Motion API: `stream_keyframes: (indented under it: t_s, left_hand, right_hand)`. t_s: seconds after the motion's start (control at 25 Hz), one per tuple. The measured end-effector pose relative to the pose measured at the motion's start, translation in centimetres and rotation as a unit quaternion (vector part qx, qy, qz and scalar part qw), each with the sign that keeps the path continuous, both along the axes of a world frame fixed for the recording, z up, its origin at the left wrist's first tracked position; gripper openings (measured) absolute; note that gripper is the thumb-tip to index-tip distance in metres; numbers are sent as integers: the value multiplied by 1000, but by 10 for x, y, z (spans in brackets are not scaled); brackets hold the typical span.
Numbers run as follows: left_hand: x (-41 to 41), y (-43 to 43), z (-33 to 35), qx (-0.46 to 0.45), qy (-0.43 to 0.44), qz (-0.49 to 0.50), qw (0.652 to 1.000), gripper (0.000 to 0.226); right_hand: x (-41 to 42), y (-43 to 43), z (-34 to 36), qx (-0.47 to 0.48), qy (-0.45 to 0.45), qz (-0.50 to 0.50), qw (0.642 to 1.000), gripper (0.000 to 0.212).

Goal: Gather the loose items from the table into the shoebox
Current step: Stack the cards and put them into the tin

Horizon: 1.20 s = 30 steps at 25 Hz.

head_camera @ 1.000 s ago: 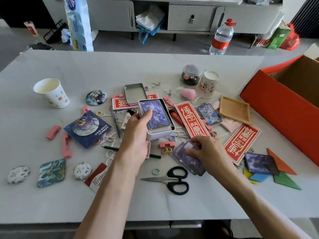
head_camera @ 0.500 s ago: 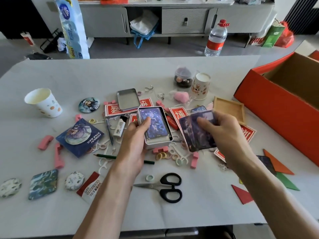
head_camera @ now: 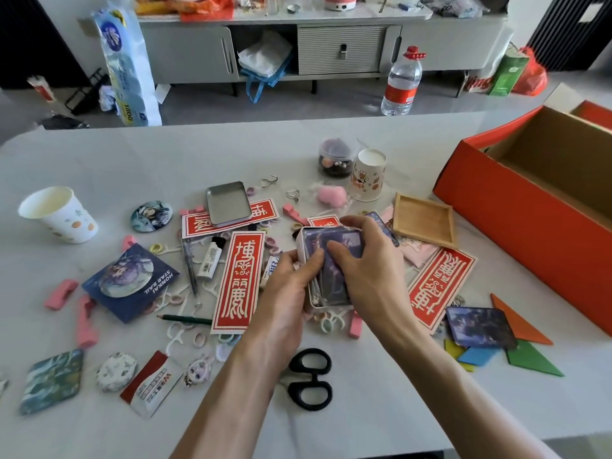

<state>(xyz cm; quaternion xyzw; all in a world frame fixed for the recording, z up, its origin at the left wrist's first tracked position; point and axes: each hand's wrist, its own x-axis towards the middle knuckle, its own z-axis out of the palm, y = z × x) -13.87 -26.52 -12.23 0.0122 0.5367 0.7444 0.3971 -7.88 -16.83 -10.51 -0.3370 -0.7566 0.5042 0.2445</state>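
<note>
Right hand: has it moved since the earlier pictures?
Yes. The right hand, with cards, went away from the scissors, leftward onto the tin.

Blue card pkg (head_camera: 130, 283) reads "HONKAI STAR RAIL"; tissue pack (head_camera: 127, 66) "1000"

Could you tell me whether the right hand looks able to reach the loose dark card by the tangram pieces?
Probably yes: the dark card lies uncovered among the tangram pieces, with only a flat red strip between it and the right hand. That hand is busy pressing cards into the tin.
</note>
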Motion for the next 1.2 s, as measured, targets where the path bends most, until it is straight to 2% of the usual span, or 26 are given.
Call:
stream_keyframes:
  t_s: [0.12,0.28,0.4,0.6,0.76,0.84,1.0,1.08,1.2]
  left_hand:
    - [3,5,0,4,-9,7,1000,34]
    - [3,4,-1,-4,0,0,1000,34]
    - [1,1,-3,-18,13,-25,999,32]
    - [-2,-4,-4,-20,28,-67,997,40]
    - [-8,-5,-4,-16,24,-73,997,48]
    - [-10,-6,-4,-15,29,-81,996,49]
    - [-8,-4,-5,-29,40,-85,995,49]
    - [-9,-5,-5,-31,44,-80,995,41]
    - [-11,-4,-6,-33,39,-46,998,30]
  right_hand:
    - [-2,1,-3,15,-1,-21,1000,27]
    - [-2,9,-5,35,-45,-29,998,30]
    - [-2,17,-2,19,-74,-18,997,34]
    - [0,25,5,82,-152,13,985,46]
    - [5,35,12,-2,-129,113,985,21]
    - [7,42,15,-40,-118,146,981,21]
    - [8,44,12,-67,-100,123,985,24]
    - [5,40,9,-19,-106,110,988,25]
    - [3,37,1,117,-102,62,986,25]
